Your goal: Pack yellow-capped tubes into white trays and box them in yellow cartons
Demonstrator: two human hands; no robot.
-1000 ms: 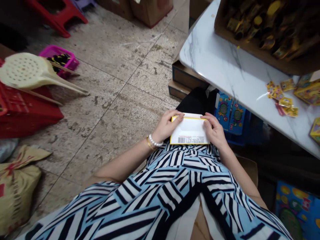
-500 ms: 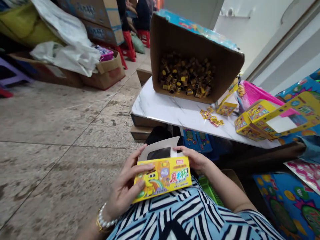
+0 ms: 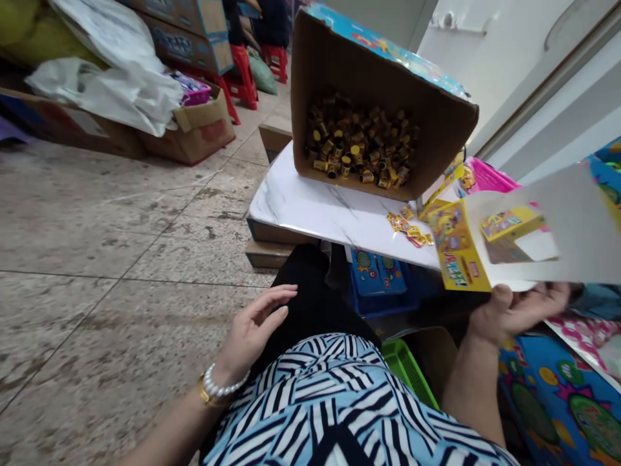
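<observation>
My right hand [image 3: 517, 312] grips the lower edge of a flattened yellow-and-white printed carton [image 3: 504, 236], holding it up at the right, above my lap. My left hand [image 3: 257, 333] hangs open over my dark lap, touching nothing and holding nothing. Beyond them, a tilted cardboard box [image 3: 383, 84] rests on a white marble table [image 3: 310, 204], full of small yellow-and-black cups [image 3: 361, 145]. Several small yellow sachets [image 3: 410, 228] lie on the marble near the box's front edge. The carton hides the right end of the table.
A green plastic basket [image 3: 407, 372] sits low beside my lap, and a blue printed box [image 3: 377, 275] stands under the table. Colourful printed sheets [image 3: 553, 401] lie at lower right. Cartons, white plastic bags [image 3: 111, 90] and red stools [image 3: 240, 77] stand at the back.
My left hand has let go of the carton. My right hand has lifted it to the right, now spread flat. Earlier, both hands held it on my lap, and the view has risen from the floor.
</observation>
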